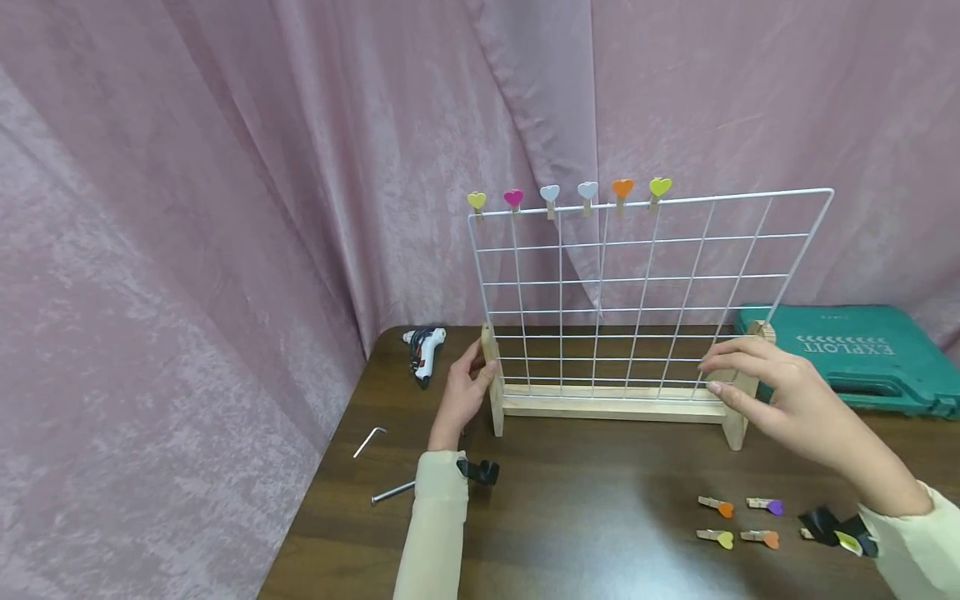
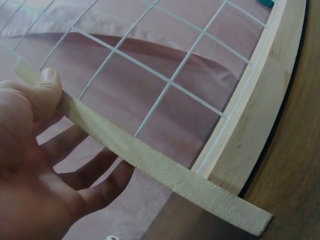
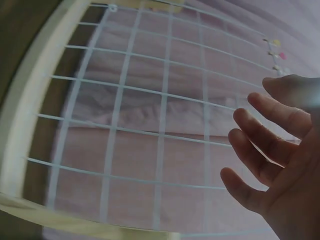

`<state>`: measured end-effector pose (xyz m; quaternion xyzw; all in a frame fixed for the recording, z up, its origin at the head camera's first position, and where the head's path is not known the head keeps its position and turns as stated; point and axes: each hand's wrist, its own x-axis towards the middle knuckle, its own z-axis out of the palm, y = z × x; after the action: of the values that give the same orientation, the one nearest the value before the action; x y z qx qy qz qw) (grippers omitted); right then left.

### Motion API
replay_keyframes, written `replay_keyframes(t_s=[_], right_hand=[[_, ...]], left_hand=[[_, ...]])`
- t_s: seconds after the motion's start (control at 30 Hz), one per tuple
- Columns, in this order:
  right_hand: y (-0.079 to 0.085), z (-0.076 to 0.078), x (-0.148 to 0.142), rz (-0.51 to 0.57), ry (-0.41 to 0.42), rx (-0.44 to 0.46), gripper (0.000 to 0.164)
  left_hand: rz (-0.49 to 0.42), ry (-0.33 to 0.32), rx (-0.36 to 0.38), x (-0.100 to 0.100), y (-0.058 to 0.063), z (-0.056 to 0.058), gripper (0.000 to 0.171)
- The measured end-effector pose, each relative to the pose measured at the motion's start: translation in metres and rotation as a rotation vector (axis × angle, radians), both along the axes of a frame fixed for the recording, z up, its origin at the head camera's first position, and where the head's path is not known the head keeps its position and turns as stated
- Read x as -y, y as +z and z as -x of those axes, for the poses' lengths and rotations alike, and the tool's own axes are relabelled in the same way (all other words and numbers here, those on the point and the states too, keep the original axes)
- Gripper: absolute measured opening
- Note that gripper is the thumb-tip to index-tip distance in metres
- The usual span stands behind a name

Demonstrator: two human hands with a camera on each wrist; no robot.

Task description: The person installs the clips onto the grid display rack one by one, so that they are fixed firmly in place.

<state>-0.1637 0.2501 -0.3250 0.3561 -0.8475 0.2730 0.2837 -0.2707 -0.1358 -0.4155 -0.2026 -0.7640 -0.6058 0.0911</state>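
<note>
A white wire grid (image 1: pixel 645 279) stands upright in a wooden stand (image 1: pixel 615 410). My left hand (image 1: pixel 461 396) holds the stand's left side post (image 2: pixel 150 155), thumb on one side and fingers on the other. At the right end, my right hand (image 1: pixel 787 400) has its fingers spread in front of the grid near the right post (image 1: pixel 737 425), holding nothing. Several heart clothespins sit along the left half of the top wire, from a yellow one (image 1: pixel 477 200) to a lime one (image 1: pixel 660 187). Loose heart clothespins, including a purple one (image 1: pixel 772 506), lie below my right hand.
A white glue gun (image 1: pixel 426 352) lies at the table's back left. Nearer are a hex key (image 1: pixel 367 442) and a bolt (image 1: pixel 392 492), partly behind my left sleeve. A green case (image 1: pixel 862 350) lies behind my right hand, with a pink curtain (image 1: pixel 420 125) beyond.
</note>
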Motion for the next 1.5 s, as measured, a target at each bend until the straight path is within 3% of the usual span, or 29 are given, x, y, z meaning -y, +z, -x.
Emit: replay_keyframes(t_s=[0.1, 0.3, 0.53, 0.6, 0.73, 0.97, 1.07, 1.3, 1.5], right_hand=[[-0.016, -0.002, 0.001, -0.034, -0.014, 0.027, 0.035], [-0.055, -0.009, -0.002, -0.205, -0.054, 0.196, 0.023], [-0.093, -0.015, -0.012, -0.425, -0.047, 0.557, 0.020], [-0.100, -0.017, -0.013, -0.459, -0.064, 0.616, 0.020], [-0.112, -0.021, -0.012, -0.504, -0.146, 0.652, 0.023], [-0.125, -0.023, -0.010, -0.520, -0.170, 0.591, 0.031], [-0.125, -0.024, -0.007, -0.520, -0.194, 0.603, 0.033], [-0.122, -0.027, -0.002, -0.492, -0.239, 0.746, 0.032], [-0.122, -0.026, 0.001, -0.465, -0.256, 0.757, 0.036]], left_hand=[[-0.013, -0.007, 0.001, -0.001, 0.000, 0.001, 0.049], [-0.020, -0.008, -0.002, -0.001, -0.002, 0.002, 0.049], [-0.016, -0.005, -0.008, 0.000, -0.003, 0.002, 0.049], [-0.021, -0.010, 0.003, 0.000, -0.003, 0.003, 0.049], [-0.025, -0.020, 0.029, 0.001, -0.003, 0.003, 0.049], [-0.016, -0.005, 0.025, -0.001, 0.000, 0.000, 0.048], [-0.011, 0.000, 0.023, -0.001, 0.000, -0.001, 0.048], [0.000, -0.001, 0.025, -0.001, -0.003, 0.000, 0.048], [-0.011, -0.009, -0.016, 0.000, -0.003, 0.002, 0.048]])
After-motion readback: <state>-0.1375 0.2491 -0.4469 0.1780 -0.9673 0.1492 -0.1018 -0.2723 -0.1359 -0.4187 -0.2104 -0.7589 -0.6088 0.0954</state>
